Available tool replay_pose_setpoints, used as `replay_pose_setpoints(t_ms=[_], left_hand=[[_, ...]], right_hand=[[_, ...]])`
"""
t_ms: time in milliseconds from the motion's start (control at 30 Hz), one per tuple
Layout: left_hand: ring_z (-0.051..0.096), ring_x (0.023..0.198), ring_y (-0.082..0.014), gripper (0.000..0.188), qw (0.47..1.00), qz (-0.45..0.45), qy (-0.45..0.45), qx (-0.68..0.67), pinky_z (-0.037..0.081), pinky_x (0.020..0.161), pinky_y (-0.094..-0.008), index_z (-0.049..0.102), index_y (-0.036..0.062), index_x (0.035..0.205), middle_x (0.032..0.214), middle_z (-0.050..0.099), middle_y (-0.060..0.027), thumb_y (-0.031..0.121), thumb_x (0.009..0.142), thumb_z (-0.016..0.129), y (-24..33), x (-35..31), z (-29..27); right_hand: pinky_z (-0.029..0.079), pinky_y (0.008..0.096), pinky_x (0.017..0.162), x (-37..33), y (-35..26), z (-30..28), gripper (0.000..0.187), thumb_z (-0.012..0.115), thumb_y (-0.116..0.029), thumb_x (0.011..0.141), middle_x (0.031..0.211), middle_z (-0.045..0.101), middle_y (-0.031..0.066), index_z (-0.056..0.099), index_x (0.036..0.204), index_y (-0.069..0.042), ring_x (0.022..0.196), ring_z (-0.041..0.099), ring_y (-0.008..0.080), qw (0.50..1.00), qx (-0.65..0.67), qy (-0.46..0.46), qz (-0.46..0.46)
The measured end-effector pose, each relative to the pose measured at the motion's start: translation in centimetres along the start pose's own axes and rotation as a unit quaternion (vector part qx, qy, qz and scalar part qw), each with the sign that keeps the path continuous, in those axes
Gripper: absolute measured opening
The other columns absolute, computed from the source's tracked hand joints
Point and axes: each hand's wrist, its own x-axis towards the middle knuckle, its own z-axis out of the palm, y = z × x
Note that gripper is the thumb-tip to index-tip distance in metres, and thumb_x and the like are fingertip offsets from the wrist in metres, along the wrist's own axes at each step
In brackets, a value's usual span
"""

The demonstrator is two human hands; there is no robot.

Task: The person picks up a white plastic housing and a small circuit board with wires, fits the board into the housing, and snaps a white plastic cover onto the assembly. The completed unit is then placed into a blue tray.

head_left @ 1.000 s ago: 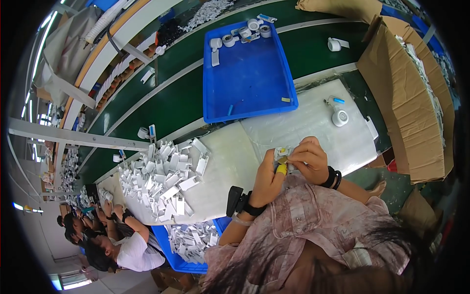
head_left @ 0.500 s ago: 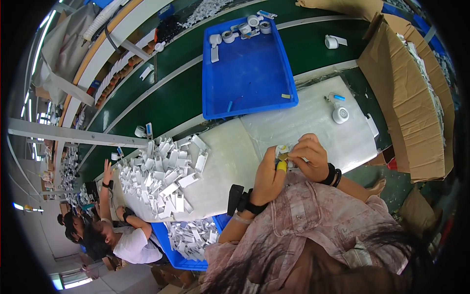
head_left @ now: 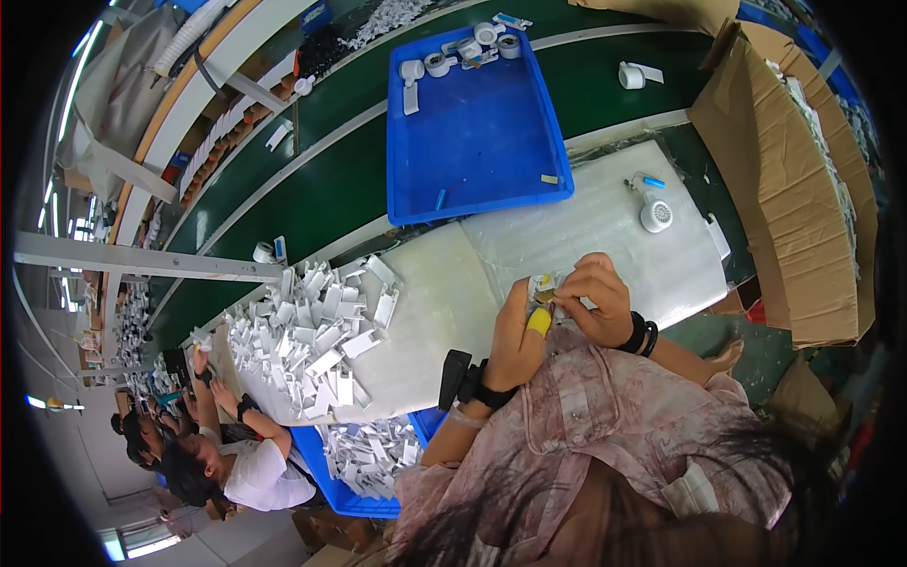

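In front of my chest both hands meet at a small white part (head_left: 542, 282) with a brass-coloured bit on it, mostly covered by fingers. My left hand (head_left: 516, 337) is closed round the part, a yellow cover (head_left: 539, 321) on one finger. Pinched together, the fingers of my right hand (head_left: 598, 300) press at the brass-coloured bit; what they grip is hidden. Beyond my hands, on the pale mat (head_left: 444, 283), lies a round white unit with a grille (head_left: 657, 216). A thin blue cylinder (head_left: 653, 182) is beside it.
A pile of white plastic pieces (head_left: 316, 331) covers the mat's left. The blue tray (head_left: 402, 170) ahead holds several round white units. At right stands a cardboard box (head_left: 784, 208); a blue bin (head_left: 354, 504) of white pieces is lower left. Near it a co-worker in a white shirt (head_left: 269, 472) reaches up.
My hands keep almost the same grip, with slight finger movement. The co-worker's raised hand has come down and now has a white piece at it. The whole view has shifted slightly.
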Motion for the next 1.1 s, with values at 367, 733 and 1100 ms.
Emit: replay_pose_setpoints(t_ms=[367,733,1100], left_hand=[[0.055,0.081,-0.0222,0.029,0.999,-0.014,-0.003,0.047,0.044,0.072,-0.0301,0.046,-0.0016,0.121,0.091,0.056,-0.0122,0.007,0.093,0.045,-0.3,-0.3,-0.2],[0.058,0.097,-0.0387,0.036,0.995,-0.050,-0.014,0.080,0.046,0.084,-0.0382,0.045,-0.0025,0.125,0.106,0.057,-0.0230,0.004,0.090,0.050,-0.8,-0.4,-0.4],[0.051,0.060,-0.0084,0.018,0.988,0.021,0.042,0.147,0.041,0.053,-0.0231,0.054,0.0001,0.107,0.074,0.057,-0.0031,0.009,0.097,0.041,0.1,-0.1,-0.2]], right_hand=[[0.042,0.0375,0.083,0.6,-0.2,-0.5,0.023,0.075,0.003,0.068,0.079,0.061,0.0039,0.068,0.087,-0.008,0.076,0.055,0.0217,1.000,-0.010,-0.018,-0.006],[0.042,0.0383,0.085,0.5,-0.2,-0.6,0.022,0.074,0.003,0.069,0.079,0.062,0.0031,0.067,0.087,-0.008,0.075,0.057,0.0197,0.999,-0.014,-0.035,-0.020],[0.042,0.0376,0.085,-0.1,0.0,-0.1,0.018,0.073,-0.002,0.074,0.082,0.061,0.0044,0.065,0.089,-0.007,0.079,0.057,0.0207,0.999,-0.014,-0.042,-0.026]])
